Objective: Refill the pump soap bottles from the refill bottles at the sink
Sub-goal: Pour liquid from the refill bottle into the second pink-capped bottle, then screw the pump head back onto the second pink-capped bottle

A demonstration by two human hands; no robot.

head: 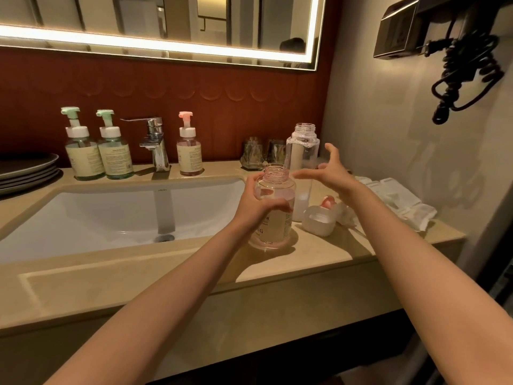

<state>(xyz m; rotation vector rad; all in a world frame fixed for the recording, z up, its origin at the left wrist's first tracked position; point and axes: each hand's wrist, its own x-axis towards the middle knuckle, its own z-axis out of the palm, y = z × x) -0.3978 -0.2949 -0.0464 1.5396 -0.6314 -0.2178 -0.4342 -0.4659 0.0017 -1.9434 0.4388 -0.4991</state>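
My left hand (256,204) grips an uncapped pink soap bottle (273,218) that stands on the counter right of the sink. Behind it stands a tall clear refill bottle (302,151), also uncapped and nearly empty. My right hand (330,173) hovers open beside the refill bottle, fingers spread, touching nothing. A frosted white cap (319,223) and a pink pump head (329,202) lie on the counter right of the soap bottle. Two green pump bottles (83,154) (115,154) and a pink pump bottle (190,154) stand along the back ledge.
A chrome faucet (155,143) rises behind the white sink basin (111,212). Two dark glasses (252,152) stand by the wall. White packets (397,201) lie on the right of the beige counter (333,254). Grey plates (25,170) are stacked far left. A hair dryer cord (466,76) hangs on the right wall.
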